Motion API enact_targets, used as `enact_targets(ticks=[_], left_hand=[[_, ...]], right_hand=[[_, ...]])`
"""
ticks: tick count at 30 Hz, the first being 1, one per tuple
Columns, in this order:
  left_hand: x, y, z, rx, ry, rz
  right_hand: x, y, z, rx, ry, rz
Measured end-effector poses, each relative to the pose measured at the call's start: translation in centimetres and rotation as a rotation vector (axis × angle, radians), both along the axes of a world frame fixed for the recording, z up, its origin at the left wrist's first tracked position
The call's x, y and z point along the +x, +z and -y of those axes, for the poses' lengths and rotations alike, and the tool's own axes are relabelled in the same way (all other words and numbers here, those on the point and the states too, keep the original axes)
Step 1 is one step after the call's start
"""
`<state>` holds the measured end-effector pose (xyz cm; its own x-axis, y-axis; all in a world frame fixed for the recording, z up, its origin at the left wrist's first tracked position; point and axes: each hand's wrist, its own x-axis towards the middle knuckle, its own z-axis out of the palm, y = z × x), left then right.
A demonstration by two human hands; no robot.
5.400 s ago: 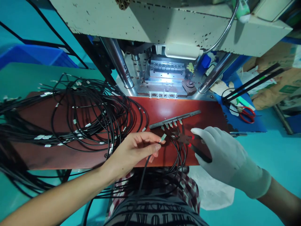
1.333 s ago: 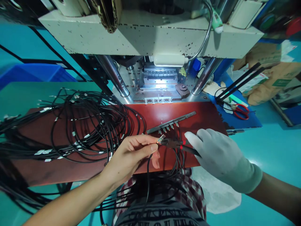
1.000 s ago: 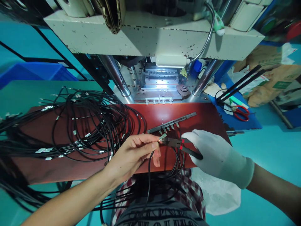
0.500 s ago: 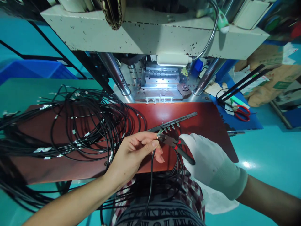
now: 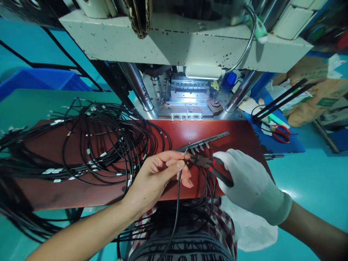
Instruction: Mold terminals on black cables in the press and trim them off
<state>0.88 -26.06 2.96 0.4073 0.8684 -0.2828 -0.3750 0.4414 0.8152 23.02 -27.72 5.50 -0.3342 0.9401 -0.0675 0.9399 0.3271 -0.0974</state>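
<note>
Between thumb and forefinger, my bare left hand pinches the end of a black cable, which hangs down toward my lap. A small metal connector sits at that end, too small to make out fully. In its white glove, my right hand is closed around the handles of cutting pliers with red marks. The pliers' jaws point left, close to my left fingertips. Just beyond them a dark metal bar lies aslant, with several small metal connectors along its near edge.
A large tangle of black cables with silvery ends covers the left of the red-brown table. Behind it stands a press with a lit metal die and a white plastic strip in front. Red scissors lie on the right.
The pliers and my right hand have shifted slightly right, and the jaws have drawn back a little from the connector. My left hand keeps its pinch. The whole view has shifted slightly.
</note>
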Motion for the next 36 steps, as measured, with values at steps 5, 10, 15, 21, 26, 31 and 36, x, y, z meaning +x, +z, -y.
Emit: enact_targets(ticks=[5, 10, 15, 21, 26, 31, 36], left_hand=[[-0.1, 0.2, 0.2, -0.002, -0.031, -0.014], [-0.2, 0.2, 0.3, 0.013, -0.065, -0.026], [-0.4, -0.2, 0.4, 0.018, -0.09, -0.031], [-0.6, -0.5, 0.2, -0.068, -0.092, 0.048], [-0.8, -0.5, -0.2, -0.154, -0.086, 0.06], [-0.8, -0.2, -0.5, -0.175, -0.11, -0.014], [-0.6, 0.4, -1.8, -0.239, 0.053, -0.245]], right_hand=[[-0.4, -0.3, -0.1, 0.11, 0.046, 0.069], [-0.8, -0.1, -0.2, 0.146, 0.05, 0.138], [-1.0, 0.4, -0.3, 0.172, 0.08, 0.217], [-0.7, 0.8, -0.3, 0.132, 0.105, 0.179], [1.1, 0.2, -0.6, -0.039, -0.01, -0.208], [4.1, -0.8, -0.2, 0.002, -0.173, -0.251], [11.3, -1.9, -1.3, 0.041, -0.519, -0.418]])
